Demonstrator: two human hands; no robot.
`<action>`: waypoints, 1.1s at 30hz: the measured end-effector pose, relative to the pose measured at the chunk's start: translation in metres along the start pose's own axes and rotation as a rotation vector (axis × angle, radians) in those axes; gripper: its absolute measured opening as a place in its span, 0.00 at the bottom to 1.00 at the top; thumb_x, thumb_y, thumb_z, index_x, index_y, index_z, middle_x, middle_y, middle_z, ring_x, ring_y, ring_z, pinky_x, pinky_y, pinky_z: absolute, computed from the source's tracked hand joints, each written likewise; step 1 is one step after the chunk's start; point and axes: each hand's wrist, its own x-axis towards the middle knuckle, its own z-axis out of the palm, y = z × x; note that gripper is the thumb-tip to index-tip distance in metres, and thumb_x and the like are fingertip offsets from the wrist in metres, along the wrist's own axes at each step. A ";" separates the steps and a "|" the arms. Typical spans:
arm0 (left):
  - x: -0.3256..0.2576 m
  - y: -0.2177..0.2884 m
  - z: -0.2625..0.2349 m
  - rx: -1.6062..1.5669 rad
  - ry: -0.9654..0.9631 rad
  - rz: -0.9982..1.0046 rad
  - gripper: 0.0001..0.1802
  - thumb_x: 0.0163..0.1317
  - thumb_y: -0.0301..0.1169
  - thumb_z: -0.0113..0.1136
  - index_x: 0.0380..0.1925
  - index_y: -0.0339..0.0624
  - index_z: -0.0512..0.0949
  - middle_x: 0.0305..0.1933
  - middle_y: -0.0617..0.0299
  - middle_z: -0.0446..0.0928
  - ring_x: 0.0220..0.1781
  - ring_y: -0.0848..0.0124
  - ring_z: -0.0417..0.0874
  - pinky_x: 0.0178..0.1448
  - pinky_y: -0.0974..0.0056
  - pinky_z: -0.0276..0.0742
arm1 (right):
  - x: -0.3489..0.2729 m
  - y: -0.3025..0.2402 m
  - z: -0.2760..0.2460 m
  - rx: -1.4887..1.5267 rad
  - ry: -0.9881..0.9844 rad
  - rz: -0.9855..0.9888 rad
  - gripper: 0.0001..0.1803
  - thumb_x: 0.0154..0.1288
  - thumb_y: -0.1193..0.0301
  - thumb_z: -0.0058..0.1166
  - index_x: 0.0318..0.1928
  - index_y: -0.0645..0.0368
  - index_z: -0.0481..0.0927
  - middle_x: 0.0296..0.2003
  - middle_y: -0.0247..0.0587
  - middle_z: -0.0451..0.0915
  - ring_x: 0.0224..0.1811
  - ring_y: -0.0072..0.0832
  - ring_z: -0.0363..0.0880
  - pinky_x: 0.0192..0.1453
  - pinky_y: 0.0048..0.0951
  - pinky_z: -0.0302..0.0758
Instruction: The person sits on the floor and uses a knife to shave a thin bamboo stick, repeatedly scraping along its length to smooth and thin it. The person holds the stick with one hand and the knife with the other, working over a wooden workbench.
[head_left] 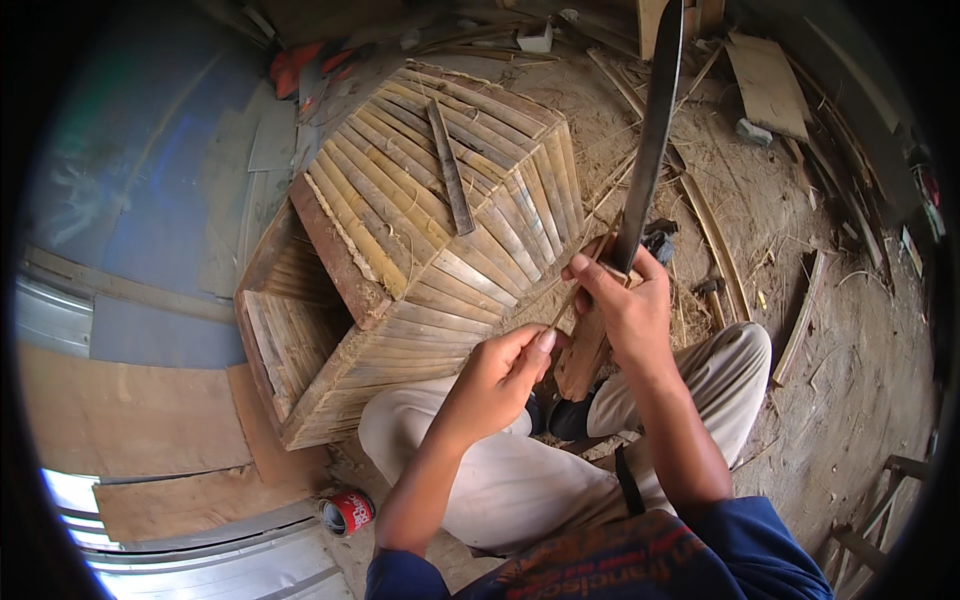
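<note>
My right hand (pixel 622 300) grips the handle of a long dark machete (pixel 652 130), its blade pointing up and away from me. My left hand (pixel 508 368) pinches a thin bamboo sliver (pixel 572 295) that runs up to the blade's base near my right fingers. A short wooden block (pixel 582 355) stands upright between my knees, just under both hands. To the left lies a large bamboo-slat frame (pixel 420 240) shaped like a tapered box, tipped on its side, with a flat metal file (pixel 451 170) resting on top.
A red can (pixel 347 512) lies on the ground by my left knee. Bamboo strips (pixel 715 240), wood offcuts (pixel 768 85) and shavings litter the dirt floor at right. Plywood sheets (pixel 130 420) and corrugated metal (pixel 200 570) lie at left.
</note>
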 end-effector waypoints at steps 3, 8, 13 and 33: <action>-0.020 -0.011 -0.004 -0.001 -0.047 -0.005 0.18 0.82 0.39 0.47 0.49 0.35 0.80 0.25 0.75 0.63 0.26 0.84 0.60 0.30 0.74 0.58 | 0.006 0.003 -0.020 0.074 0.101 -0.031 0.08 0.68 0.72 0.65 0.41 0.63 0.81 0.32 0.40 0.85 0.24 0.21 0.77 0.30 0.24 0.74; -0.057 -0.023 -0.018 -0.034 0.063 -0.023 0.13 0.79 0.32 0.53 0.49 0.34 0.82 0.26 0.75 0.65 0.28 0.85 0.60 0.31 0.75 0.58 | 0.013 0.011 -0.050 0.270 0.221 -0.028 0.11 0.69 0.70 0.65 0.44 0.63 0.79 0.34 0.40 0.86 0.28 0.23 0.79 0.34 0.26 0.77; -0.079 -0.021 -0.039 -0.075 0.420 0.173 0.10 0.74 0.28 0.62 0.46 0.30 0.82 0.29 0.65 0.78 0.26 0.83 0.72 0.30 0.75 0.68 | 0.015 0.022 -0.059 0.423 0.244 -0.052 0.10 0.69 0.72 0.63 0.45 0.62 0.78 0.36 0.42 0.84 0.31 0.25 0.80 0.35 0.29 0.79; -0.053 0.060 -0.073 -0.480 0.752 1.320 0.12 0.81 0.41 0.47 0.38 0.48 0.68 0.31 0.68 0.65 0.31 0.75 0.66 0.40 0.66 0.67 | -0.064 0.094 0.023 0.362 -0.113 0.529 0.21 0.79 0.50 0.52 0.42 0.57 0.73 0.35 0.43 0.81 0.24 0.25 0.76 0.29 0.29 0.77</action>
